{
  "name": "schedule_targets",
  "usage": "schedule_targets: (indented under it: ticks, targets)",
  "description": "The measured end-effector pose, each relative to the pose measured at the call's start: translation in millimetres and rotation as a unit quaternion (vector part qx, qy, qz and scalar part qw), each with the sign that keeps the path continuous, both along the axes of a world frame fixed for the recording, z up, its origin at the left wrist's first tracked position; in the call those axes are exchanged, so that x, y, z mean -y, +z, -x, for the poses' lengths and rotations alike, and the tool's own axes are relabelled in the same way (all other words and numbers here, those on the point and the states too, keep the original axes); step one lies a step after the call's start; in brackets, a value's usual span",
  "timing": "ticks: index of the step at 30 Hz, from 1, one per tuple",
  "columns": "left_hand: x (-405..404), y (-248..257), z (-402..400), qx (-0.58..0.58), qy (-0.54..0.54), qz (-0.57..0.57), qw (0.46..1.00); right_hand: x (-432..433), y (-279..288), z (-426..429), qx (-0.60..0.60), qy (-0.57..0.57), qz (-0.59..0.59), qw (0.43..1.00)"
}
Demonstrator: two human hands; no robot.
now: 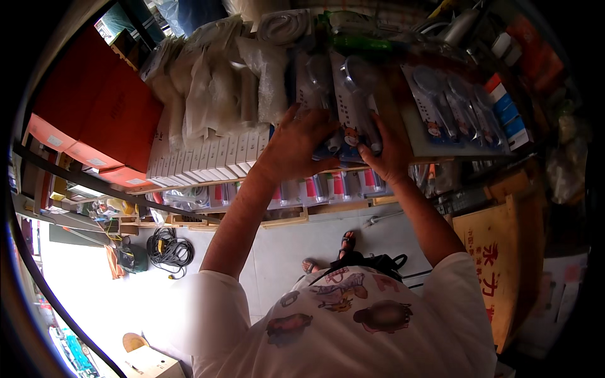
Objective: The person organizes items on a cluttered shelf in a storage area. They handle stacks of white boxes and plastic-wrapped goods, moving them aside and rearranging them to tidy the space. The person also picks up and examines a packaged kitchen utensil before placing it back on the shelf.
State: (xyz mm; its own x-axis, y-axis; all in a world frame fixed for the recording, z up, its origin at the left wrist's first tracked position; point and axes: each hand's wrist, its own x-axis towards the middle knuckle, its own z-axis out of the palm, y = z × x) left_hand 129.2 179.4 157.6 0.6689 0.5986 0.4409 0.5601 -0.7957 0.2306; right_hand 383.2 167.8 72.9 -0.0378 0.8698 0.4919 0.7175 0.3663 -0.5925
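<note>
Two hand-held shower heads in blister packs lie side by side on the shelf in front of me. My right hand (pixel 390 153) grips the lower right edge of the right shower head pack (pixel 357 104), with the thumb on its front. A cartoon cow is printed on that card. Over the lower part of the left shower head pack (pixel 317 78) lies my left hand (pixel 302 139), fingers and thumb spread. It covers much of that pack, so whether it grasps it is hidden.
Left of my hands, bagged goods (pixel 217 90) lie on a row of narrow white boxes (pixel 208 158), beside red cartons (pixel 97 104). More shower head packs (pixel 432 101) lie to the right. Below runs a lower shelf of packaged items (pixel 321 189). A coiled black cable (pixel 170 253) rests on the floor.
</note>
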Motion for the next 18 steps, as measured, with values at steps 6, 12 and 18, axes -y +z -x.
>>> schedule_targets:
  ticks: [6, 12, 18]
  targets:
    - [5, 1, -13, -0.054, 0.03, -0.036, 0.997, 2, 1, -4, -0.041, -0.001, -0.009, 0.999]
    - [6, 15, -44, -0.11, 0.055, -0.013, 0.992, -2, -5, -9, -0.118, 0.021, -0.015, 0.993]
    - [4, 6, -76, -0.142, 0.075, -0.051, 0.986, -1, -6, -15, -0.118, 0.058, -0.023, 0.991]
